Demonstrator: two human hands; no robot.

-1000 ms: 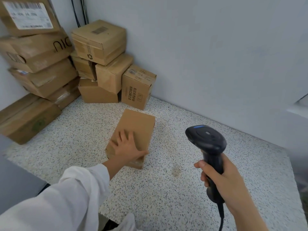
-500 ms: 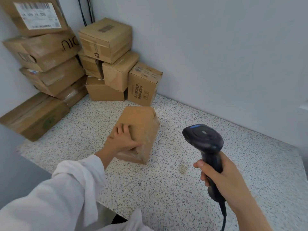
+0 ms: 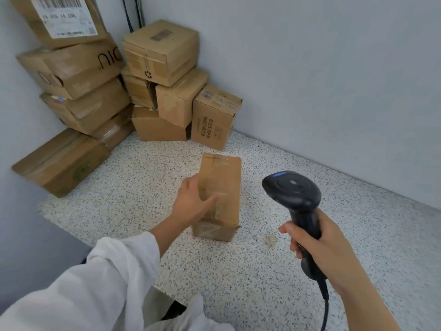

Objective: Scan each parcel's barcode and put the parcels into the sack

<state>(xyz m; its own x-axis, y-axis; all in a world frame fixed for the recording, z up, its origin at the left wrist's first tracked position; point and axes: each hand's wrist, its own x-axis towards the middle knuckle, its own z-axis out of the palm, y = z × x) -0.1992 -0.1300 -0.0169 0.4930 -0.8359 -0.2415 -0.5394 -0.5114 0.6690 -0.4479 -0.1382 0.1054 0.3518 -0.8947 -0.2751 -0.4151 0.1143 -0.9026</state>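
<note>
A small brown cardboard parcel [image 3: 223,185] stands on the speckled counter [image 3: 152,187] in the middle of the view, its taped side turned up. My left hand [image 3: 191,201] grips its left edge, thumb laid across the top face. No barcode shows on the faces I can see. My right hand [image 3: 319,249] holds a black barcode scanner [image 3: 294,194] by its handle, to the right of the parcel and a little nearer to me, its head pointing away. The scanner's cable hangs below my wrist. No sack is in view.
Several brown cardboard parcels [image 3: 164,68] are stacked in the far left corner against the grey walls; one at top left carries a white barcode label [image 3: 64,17]. The counter's left edge [image 3: 64,225] drops off near my sleeve.
My left hand has rolled the parcel over to the right, from lying flat to resting on another side with its taped face up. The scanner has stayed about where it was.
</note>
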